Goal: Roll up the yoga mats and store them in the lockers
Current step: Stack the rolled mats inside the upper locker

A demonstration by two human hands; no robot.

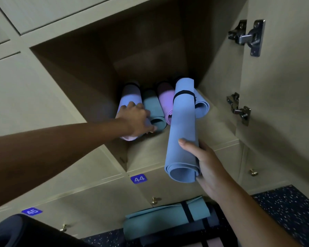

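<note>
An open locker [146,157] holds several rolled mats: a lavender mat [130,94] at the left, a teal mat [152,107], a pink mat [166,100] and a blue mat [202,106] at the right. My left hand [135,119] rests on the near end of the lavender mat, fingers reaching toward the teal roll's end. My right hand [206,163] grips the near end of a blue rolled mat [183,125] bound by a black strap; its far end points into the locker above the other mats.
The locker door [284,104] stands open at the right on metal hinges [248,36]. Closed lockers 44 [138,179] and 45 [32,211] lie below. A teal strapped mat [164,218] and a dark roll [21,232] sit on the speckled floor [289,211].
</note>
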